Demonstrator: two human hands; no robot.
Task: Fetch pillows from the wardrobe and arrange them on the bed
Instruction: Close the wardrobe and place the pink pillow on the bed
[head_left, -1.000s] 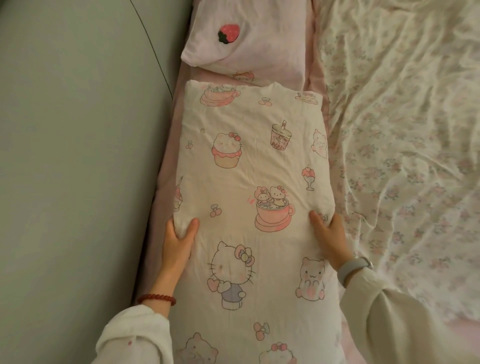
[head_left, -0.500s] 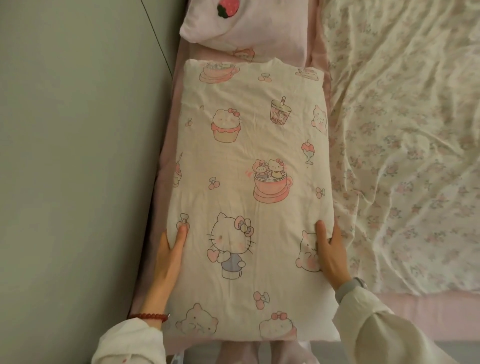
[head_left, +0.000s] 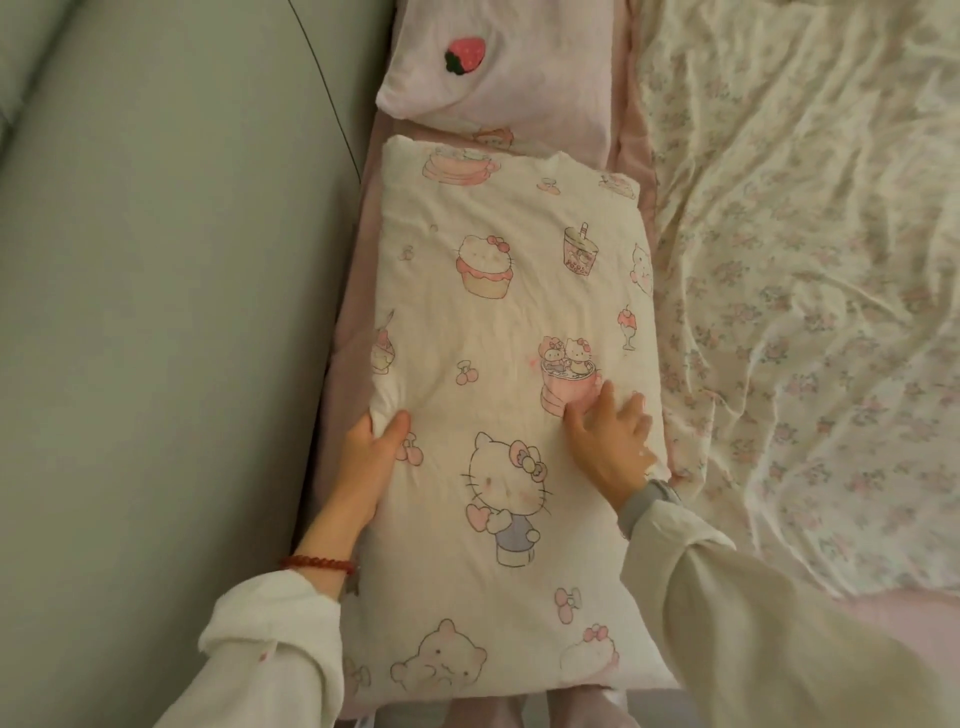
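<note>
The cartoon-print pillow (head_left: 498, 395) fills nearly the whole strip between the grey-green headboard (head_left: 156, 364) and the rumpled floral duvet (head_left: 805, 312). On its headboard side only a narrow band of pink sheet (head_left: 353, 332) shows — a tight slot, already taken up lower down by the left hand (head_left: 363, 462). At the far end the strawberry pillow (head_left: 498, 67) lies just beyond it, its near edge appearing to overlap the print — no gap there. The right hand (head_left: 613, 441) lies on the pillow's top near the duvet side. The broad duvet surface is the widest open stretch.
</note>
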